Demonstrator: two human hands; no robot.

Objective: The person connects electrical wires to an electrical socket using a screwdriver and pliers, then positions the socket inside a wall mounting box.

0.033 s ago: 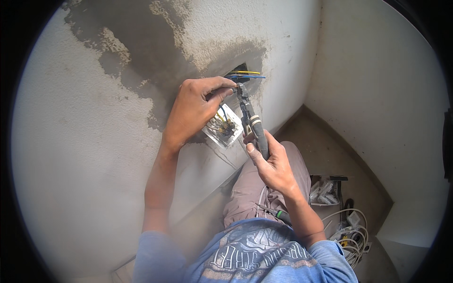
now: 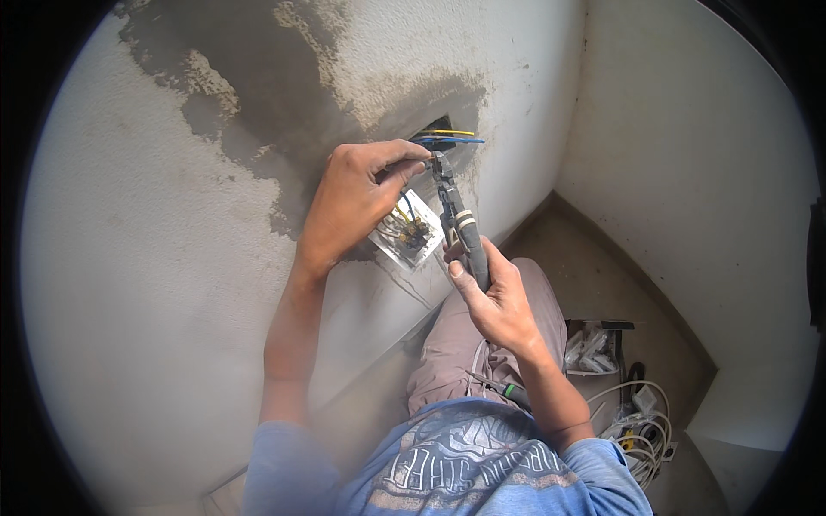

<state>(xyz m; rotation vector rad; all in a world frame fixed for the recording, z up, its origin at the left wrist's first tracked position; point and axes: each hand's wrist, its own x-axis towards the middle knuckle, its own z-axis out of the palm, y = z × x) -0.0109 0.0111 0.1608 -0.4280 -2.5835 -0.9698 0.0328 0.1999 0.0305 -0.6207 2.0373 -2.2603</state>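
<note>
My left hand is raised to the wall, thumb and forefinger pinched on a thin wire whose short end reaches the pliers' jaws. My right hand grips the dark handles of the pliers, which point up toward those fingertips. Just behind the jaws is a dark square wall box, with a yellow wire and a blue wire sticking out to the right. Below my left fingers hangs a white electrical faceplate, its back with terminals and wires facing me. My left palm hides part of it.
A screwdriver with a green and black handle lies on my lap. On the floor at the right are a box of wrapped white parts and a coil of white cable. Grey plaster patches cover the wall; another wall stands at right.
</note>
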